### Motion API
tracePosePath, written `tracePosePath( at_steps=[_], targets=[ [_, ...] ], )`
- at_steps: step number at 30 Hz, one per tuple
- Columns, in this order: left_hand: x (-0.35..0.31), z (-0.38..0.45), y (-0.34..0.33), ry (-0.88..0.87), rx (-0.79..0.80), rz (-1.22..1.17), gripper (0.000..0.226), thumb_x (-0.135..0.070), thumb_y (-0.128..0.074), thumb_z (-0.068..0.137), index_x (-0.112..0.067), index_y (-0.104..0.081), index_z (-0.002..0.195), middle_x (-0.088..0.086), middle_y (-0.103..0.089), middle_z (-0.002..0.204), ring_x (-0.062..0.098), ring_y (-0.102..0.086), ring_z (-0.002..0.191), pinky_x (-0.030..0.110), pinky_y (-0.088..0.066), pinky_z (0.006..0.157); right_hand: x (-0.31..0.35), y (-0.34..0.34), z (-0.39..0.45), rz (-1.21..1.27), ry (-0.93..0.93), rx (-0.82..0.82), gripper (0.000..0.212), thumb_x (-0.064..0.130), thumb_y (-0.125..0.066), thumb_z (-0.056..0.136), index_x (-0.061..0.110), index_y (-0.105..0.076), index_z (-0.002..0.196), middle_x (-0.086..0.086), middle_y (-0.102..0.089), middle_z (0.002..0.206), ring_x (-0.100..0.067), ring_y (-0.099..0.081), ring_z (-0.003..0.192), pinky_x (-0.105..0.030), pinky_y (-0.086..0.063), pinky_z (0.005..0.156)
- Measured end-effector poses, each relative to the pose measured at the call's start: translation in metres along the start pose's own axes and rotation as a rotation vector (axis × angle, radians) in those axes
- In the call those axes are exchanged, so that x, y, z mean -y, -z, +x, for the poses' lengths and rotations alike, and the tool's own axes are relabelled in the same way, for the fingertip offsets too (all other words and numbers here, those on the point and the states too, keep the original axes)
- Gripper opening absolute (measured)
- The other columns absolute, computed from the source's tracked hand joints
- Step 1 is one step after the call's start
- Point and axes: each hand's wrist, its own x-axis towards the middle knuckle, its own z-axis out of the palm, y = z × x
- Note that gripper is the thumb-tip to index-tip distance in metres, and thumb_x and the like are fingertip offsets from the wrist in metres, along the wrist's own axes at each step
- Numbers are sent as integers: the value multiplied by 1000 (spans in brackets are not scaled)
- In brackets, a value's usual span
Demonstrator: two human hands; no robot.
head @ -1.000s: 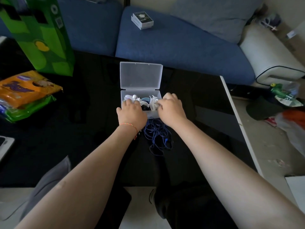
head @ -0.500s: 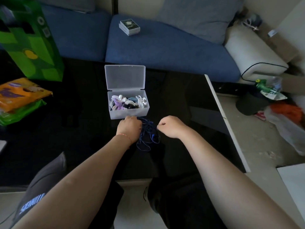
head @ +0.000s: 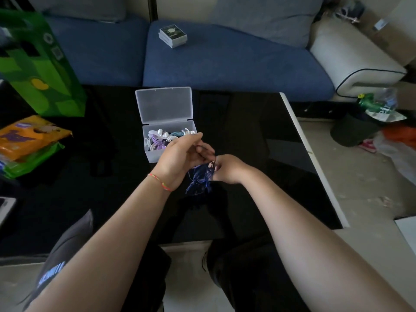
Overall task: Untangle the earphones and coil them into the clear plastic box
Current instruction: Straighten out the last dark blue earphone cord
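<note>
Both hands are mid-frame, just below the open clear box (head: 169, 143). The left hand (head: 180, 157) and right hand (head: 227, 168) each pinch the tangled blue earphones (head: 199, 177), and the bundle hangs lengthwise straight down over the black table (head: 247, 136).

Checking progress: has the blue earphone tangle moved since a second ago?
Yes. The blue earphone tangle is lifted off the black table, held by both hands in front of the clear plastic box.
</note>
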Motion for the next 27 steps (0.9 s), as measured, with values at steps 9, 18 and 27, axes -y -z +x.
tracePosePath(
  at_steps=[9, 18, 27],
  targets=[
    [34, 15, 33, 30, -237, 820, 18, -13, -73, 84, -18, -58, 93, 2, -56, 80, 17, -54, 69, 36, -52, 66, 5, 15, -8, 593, -35, -153, 13, 20, -52, 102, 15, -63, 97, -5, -74, 83, -17, -70, 85, -38, -55, 88],
    [31, 10, 14, 75, 74, 513, 20, -17, -53, 101, -8, -70, 101, 5, -74, 80, 8, -63, 67, 18, -52, 70, 20, 34, -29, 956, 166, -451, 13, 15, -55, 101, 15, -59, 113, -10, -69, 89, -25, -72, 86, -38, -59, 83],
    [15, -10, -12, 96, 21, -198, 27, -22, -43, 105, -7, -64, 114, 10, -74, 96, 18, -70, 76, 32, -58, 62, 19, 18, -80, 596, 56, -109, 30, 33, -75, 88, 10, -69, 106, -7, -76, 93, -21, -72, 86, -30, -55, 81]
  ],
)
